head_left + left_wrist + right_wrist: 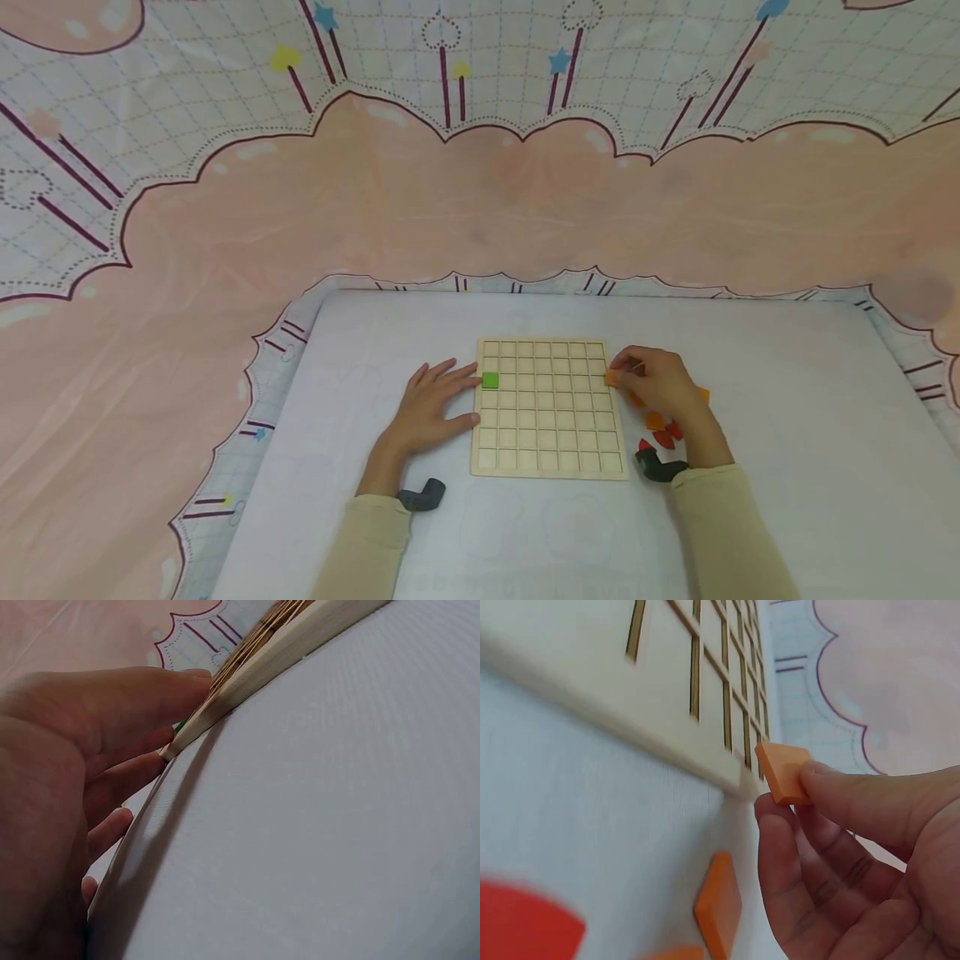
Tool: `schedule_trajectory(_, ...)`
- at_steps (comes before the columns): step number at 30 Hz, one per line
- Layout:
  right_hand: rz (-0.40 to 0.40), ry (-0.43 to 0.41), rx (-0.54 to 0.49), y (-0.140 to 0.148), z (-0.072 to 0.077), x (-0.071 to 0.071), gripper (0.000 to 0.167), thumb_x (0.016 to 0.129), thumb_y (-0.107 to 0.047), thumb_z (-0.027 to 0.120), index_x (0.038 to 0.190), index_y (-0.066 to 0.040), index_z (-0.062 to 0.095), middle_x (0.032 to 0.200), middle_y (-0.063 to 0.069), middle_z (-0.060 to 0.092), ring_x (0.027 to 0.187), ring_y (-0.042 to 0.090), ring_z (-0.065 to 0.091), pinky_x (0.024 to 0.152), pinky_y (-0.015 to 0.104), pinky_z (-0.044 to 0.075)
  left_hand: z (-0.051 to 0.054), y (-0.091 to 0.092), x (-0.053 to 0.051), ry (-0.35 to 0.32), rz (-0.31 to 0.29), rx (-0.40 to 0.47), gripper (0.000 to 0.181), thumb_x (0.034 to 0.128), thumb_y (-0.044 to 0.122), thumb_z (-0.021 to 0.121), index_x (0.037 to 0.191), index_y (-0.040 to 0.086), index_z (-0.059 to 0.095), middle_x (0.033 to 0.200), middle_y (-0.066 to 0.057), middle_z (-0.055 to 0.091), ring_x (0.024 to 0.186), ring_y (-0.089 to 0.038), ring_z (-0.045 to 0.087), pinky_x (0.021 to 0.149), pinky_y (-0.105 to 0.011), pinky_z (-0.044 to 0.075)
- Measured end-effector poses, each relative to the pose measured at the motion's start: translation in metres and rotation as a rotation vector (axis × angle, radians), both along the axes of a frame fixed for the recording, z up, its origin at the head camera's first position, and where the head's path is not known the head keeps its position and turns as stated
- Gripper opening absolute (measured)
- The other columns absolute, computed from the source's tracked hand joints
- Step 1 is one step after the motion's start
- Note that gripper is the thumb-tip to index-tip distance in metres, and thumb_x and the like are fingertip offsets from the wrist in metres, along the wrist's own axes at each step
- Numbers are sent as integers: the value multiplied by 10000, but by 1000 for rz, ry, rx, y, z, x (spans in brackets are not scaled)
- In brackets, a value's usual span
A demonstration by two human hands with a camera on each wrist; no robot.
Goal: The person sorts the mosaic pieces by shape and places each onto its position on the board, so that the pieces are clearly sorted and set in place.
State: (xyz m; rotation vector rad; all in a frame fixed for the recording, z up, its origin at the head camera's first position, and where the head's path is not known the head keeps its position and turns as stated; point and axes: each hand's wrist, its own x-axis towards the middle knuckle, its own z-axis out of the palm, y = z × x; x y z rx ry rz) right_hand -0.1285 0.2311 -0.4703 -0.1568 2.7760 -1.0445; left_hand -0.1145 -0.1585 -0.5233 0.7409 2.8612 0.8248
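An orange square tile (786, 772) is sitting pinched between the thumb and fingers of the right hand (656, 383), at the right edge of a pale wooden grid board (551, 408); whether the tile is touching the board, I cannot tell. The board is lying flat, and its shallow cells are holding one green tile (491, 380), which is filling the third cell from the far edge in the leftmost column. The left hand (431, 410) is grasping nothing: its fingers are spreading loosely, with the thumb and fingertips touching the board's left edge. Beneath and beside the right hand, more orange tiles (720, 907) are lying near red pieces (662, 438), partly hidden by the wrist. Everything is resting on a white tabletop (555, 542), and beyond it a pink cloud-patterned cloth (525, 208) is spreading across the background.
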Motion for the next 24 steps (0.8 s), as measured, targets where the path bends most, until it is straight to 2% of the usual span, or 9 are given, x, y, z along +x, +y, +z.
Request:
schedule_trajectory(9,21,-16,-66,-20,-6,-7,185,930,-246,751,1061,-116,736,961,39,722,887,193,626,808,328,493,0,-1,0,5,1,3,610,891,500,678,1444,261,584,1613,83,436,1553,-252,279,1243,-575,92)
schedule_trajectory(15,36,-19,-91,-37,-5,-11,123,933,-199,741,1033,-127,744,966,44,729,889,195,644,832,344,495,-1,-1,0,-3,2,-3,613,901,521,665,1456,278,573,1616,107,424,1558,-231,265,1249,-559,77)
schedule_trajectory(24,66,-38,-166,-63,-8,-15,98,926,-175,748,1010,-126,753,941,39,728,857,174,646,824,338,503,3,1,1,-10,0,8,616,892,493,672,1452,252,581,1612,78,437,1554,-256,279,1247,-573,84)
